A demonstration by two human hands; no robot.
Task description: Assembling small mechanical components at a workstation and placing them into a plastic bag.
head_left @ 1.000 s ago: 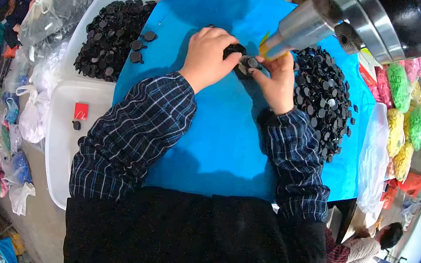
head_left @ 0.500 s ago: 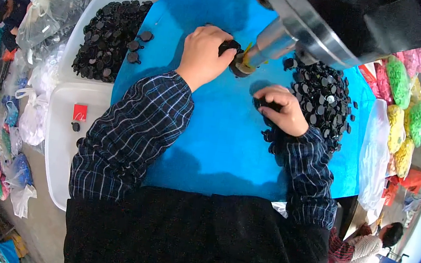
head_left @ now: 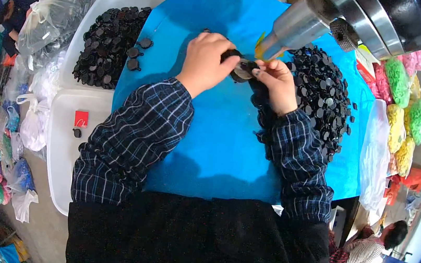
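Note:
My left hand (head_left: 207, 62) lies on the blue table, closed round small black pieces, its thumb beside a round metal die (head_left: 242, 73). My right hand (head_left: 279, 86) is at the die's other side, thumb and forefinger pinching a small round black piece (head_left: 253, 67) at its edge. Below that hand, more black pieces (head_left: 263, 118) lie along its wrist. Just above the fingers ends the metal press ram (head_left: 300, 22), with yellow material (head_left: 261, 47) round its tip. A large heap of round black pieces with tabs (head_left: 321, 95) spreads right of my right hand.
A white tray (head_left: 79, 55) full of black pieces stands at the left, with a few loose pieces (head_left: 135, 53) beside it. Nearer, another white tray (head_left: 58, 176) holds a small red box (head_left: 81, 119) and one black piece. Bags of coloured goods (head_left: 395, 122) hang at the right.
My right hand has moved up and left from beside the heap to the die, with a black piece in its fingers. My left hand stays by the die. The view has shifted slightly.

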